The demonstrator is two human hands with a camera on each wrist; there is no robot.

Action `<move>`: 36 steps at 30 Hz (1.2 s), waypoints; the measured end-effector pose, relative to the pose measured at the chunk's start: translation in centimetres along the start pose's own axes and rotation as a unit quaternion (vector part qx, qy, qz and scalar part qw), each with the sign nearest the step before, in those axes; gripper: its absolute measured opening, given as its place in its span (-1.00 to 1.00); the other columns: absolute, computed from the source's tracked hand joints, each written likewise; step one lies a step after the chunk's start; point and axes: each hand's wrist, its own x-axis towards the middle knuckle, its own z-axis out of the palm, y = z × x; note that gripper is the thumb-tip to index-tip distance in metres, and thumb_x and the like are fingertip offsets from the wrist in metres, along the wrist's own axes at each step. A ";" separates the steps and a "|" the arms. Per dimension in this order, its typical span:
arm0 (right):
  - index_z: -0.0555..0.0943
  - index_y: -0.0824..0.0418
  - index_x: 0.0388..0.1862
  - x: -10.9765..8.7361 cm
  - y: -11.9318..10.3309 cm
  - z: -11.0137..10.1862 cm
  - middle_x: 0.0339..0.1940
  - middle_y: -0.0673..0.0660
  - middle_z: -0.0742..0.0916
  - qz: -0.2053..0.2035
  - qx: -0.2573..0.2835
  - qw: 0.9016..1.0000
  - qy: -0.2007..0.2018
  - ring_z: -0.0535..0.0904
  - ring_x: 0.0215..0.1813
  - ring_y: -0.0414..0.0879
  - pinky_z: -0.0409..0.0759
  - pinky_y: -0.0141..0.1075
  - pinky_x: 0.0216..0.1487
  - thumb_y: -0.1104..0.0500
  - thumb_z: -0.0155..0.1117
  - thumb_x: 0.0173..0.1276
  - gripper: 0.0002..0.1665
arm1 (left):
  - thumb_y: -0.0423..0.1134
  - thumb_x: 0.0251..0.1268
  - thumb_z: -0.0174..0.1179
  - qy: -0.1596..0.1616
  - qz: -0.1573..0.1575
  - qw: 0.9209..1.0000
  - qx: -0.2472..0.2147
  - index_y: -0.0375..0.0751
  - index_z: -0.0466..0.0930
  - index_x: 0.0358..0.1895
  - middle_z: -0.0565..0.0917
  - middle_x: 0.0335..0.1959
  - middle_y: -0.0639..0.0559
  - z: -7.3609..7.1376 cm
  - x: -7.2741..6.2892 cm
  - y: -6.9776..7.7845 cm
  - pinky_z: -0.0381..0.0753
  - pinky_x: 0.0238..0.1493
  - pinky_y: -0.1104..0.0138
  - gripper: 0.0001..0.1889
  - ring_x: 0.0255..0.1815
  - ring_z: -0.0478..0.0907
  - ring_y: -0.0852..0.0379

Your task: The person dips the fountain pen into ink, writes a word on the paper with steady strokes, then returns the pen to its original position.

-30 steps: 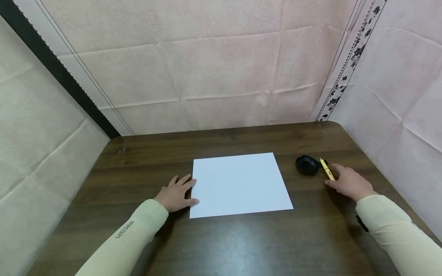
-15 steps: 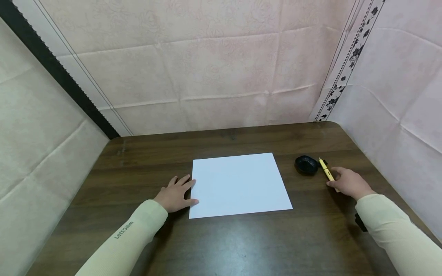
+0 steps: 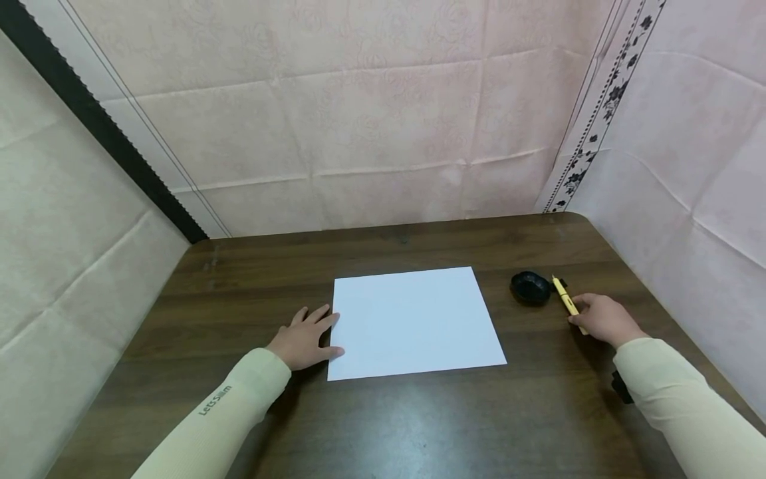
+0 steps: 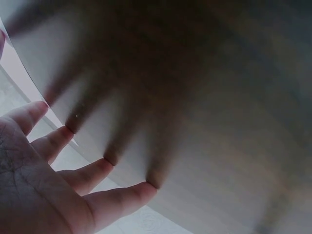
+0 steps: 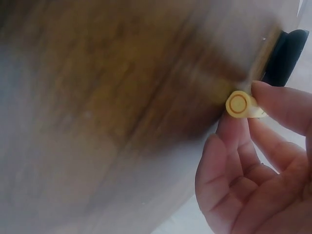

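A blank white sheet of paper [image 3: 415, 322] lies on the brown table. My left hand [image 3: 302, 341] is spread at its left edge, with thumb and forefinger tips on the paper. In the left wrist view, straight fingers [image 4: 122, 200] touch down on the surface. To the right, my right hand [image 3: 607, 319] pinches a slim yellow pen [image 3: 566, 296] near its rear end. The pen's tip points away from me. In the right wrist view, the pen's round end [image 5: 239, 104] shows between thumb and fingers.
A glossy black rounded object [image 3: 530, 288] sits just left of the pen, with a small black part by the pen's tip. The brown table [image 3: 383, 426] is bordered by a pale cloth wall [image 3: 371, 133] behind and at both sides.
My right hand's fingers have closed in on the yellow pen, and the hand has shifted slightly. The left hand and paper look unmoved.
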 end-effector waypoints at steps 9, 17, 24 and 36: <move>0.32 0.66 0.21 -0.3 -0.2 -0.1 -0.22 0.41 0.64 0.000 0.011 1.000 0.006 0.58 -0.36 -0.02 0.52 -0.15 -0.32 0.25 0.15 0.36 -0.41 | 0.23 0.25 0.16 0.003 -0.002 1.000 -0.004 -0.05 0.17 0.50 0.09 0.54 -0.15 0.0 -0.3 0.0 0.15 0.17 -0.43 -0.19 0.46 -0.05 -0.46; 0.42 0.59 0.18 -0.5 -0.2 -0.4 -0.25 0.42 0.68 -0.024 -0.009 0.997 0.068 0.59 -0.30 0.13 0.48 -0.11 -0.34 0.22 0.15 0.36 -0.47 | 0.23 0.25 0.16 0.003 -0.004 1.000 -0.007 -0.03 0.17 0.50 0.07 0.54 -0.14 0.3 -0.2 -0.1 0.13 0.17 -0.43 -0.19 0.47 -0.07 -0.46; 0.45 0.53 0.21 -0.5 0.0 -0.4 0.06 0.56 0.58 -0.024 0.014 0.993 0.112 0.55 -0.08 0.32 0.50 0.02 -0.23 0.14 0.06 0.47 -0.48 | 0.24 0.24 0.17 0.004 -0.006 1.000 -0.012 -0.02 0.17 0.50 0.07 0.54 -0.13 0.4 0.2 -0.3 0.11 0.17 -0.44 -0.18 0.48 -0.08 -0.45; 0.49 0.47 0.21 -0.9 -0.9 -0.8 0.11 0.56 0.55 -0.018 0.050 0.988 0.144 0.53 -0.05 0.31 0.49 -0.09 -0.28 0.01 0.01 0.51 -0.43 | 0.23 0.24 0.17 0.000 -0.007 1.000 -0.014 -0.02 0.16 0.50 0.06 0.55 -0.13 0.1 0.1 -0.2 0.10 0.17 -0.45 -0.18 0.48 -0.10 -0.45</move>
